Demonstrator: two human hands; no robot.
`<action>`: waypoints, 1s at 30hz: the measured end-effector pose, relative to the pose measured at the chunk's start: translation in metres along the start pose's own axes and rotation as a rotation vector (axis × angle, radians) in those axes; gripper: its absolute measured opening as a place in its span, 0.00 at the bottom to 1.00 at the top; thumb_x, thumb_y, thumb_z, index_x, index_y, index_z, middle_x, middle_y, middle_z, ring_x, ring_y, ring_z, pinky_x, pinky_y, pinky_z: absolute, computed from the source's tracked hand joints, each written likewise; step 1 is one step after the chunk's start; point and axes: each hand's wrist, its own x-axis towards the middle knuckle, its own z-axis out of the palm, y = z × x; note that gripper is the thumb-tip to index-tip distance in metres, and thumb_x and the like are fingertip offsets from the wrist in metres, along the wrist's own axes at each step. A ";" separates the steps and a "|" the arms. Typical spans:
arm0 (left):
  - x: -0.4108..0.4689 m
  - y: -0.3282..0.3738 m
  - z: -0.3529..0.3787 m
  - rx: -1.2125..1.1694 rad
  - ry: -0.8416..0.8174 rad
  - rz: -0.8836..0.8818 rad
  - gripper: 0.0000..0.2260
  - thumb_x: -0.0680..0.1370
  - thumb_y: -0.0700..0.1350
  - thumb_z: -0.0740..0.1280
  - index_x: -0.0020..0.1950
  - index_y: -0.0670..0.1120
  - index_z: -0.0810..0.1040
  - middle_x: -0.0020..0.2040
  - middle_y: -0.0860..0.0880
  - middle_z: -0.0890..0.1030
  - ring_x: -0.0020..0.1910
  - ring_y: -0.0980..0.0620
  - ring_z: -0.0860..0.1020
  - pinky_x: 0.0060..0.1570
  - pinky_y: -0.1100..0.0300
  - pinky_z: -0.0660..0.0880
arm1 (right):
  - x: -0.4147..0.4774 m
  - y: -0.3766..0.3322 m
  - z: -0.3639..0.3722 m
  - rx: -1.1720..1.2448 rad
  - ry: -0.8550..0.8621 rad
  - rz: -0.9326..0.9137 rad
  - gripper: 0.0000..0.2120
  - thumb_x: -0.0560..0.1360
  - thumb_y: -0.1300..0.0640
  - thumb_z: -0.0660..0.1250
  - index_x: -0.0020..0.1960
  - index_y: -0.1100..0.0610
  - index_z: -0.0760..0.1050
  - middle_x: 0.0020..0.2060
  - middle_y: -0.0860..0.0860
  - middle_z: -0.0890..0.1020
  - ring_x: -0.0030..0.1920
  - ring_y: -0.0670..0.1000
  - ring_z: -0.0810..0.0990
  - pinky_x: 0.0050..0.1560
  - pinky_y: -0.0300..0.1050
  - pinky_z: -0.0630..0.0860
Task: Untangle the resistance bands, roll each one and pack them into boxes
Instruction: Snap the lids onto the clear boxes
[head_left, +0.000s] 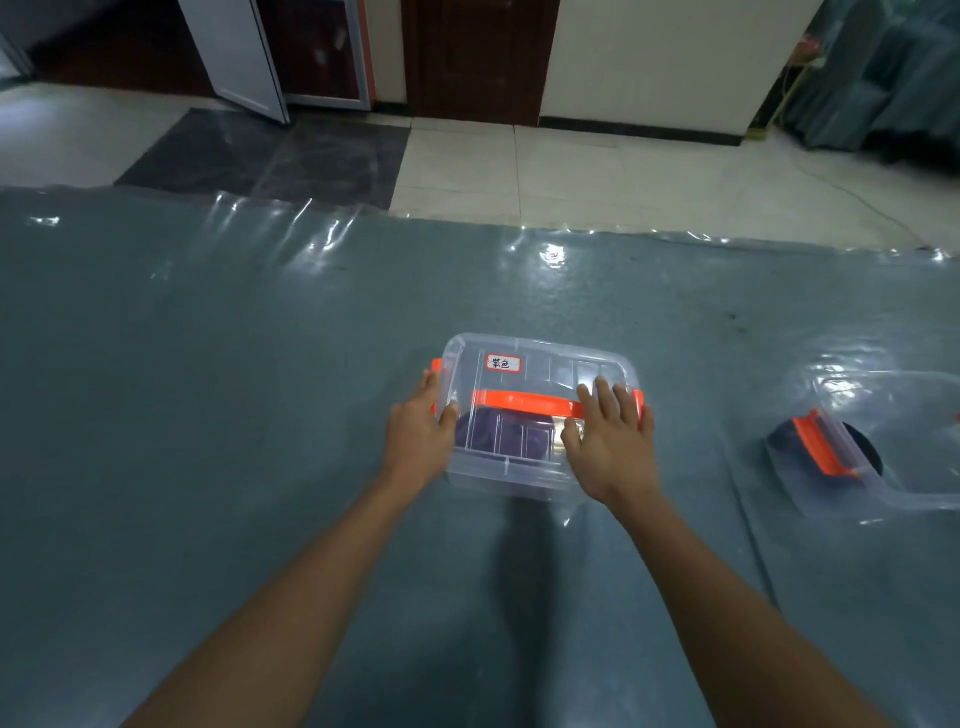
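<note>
1. The tabletop (208, 415) lies under a glossy clear sheet (311, 234). It looks slick, so a box would likely slide rather than stay put.
2. The clear storage box (519, 470) sits mid-tabletop with its lid on. It looks light, stiff and smooth-walled, best taken at both ends by the orange latches (640, 400).
3. A second box (914, 447) lies well apart to the right.
4. The left hand (421, 431) clasps the box's left end, thumb on the lid. The right hand (608, 441) lies flat on the lid's right side, fingers straight.
5. The purple resistance band (498, 436) — probably soft and springy — lies rolled inside.
</note>
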 end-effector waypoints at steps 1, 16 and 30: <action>0.000 0.000 0.000 -0.009 0.004 0.001 0.28 0.79 0.43 0.67 0.79 0.49 0.64 0.74 0.45 0.71 0.59 0.39 0.80 0.61 0.49 0.75 | 0.001 -0.005 -0.001 0.002 -0.035 0.025 0.31 0.78 0.41 0.46 0.78 0.52 0.58 0.80 0.53 0.57 0.79 0.57 0.52 0.77 0.64 0.49; 0.018 0.007 0.000 -0.541 -0.017 -0.428 0.11 0.73 0.45 0.72 0.55 0.49 0.81 0.47 0.50 0.84 0.45 0.50 0.83 0.49 0.52 0.79 | 0.000 -0.028 0.005 -0.009 0.030 0.156 0.28 0.79 0.48 0.53 0.78 0.53 0.59 0.79 0.53 0.59 0.80 0.57 0.52 0.78 0.63 0.46; 0.019 0.015 -0.002 0.044 -0.045 0.035 0.16 0.82 0.40 0.59 0.69 0.44 0.72 0.54 0.41 0.81 0.49 0.37 0.79 0.45 0.51 0.73 | 0.000 -0.028 0.004 0.008 0.067 0.166 0.26 0.79 0.48 0.55 0.76 0.52 0.62 0.79 0.52 0.61 0.79 0.56 0.55 0.78 0.62 0.48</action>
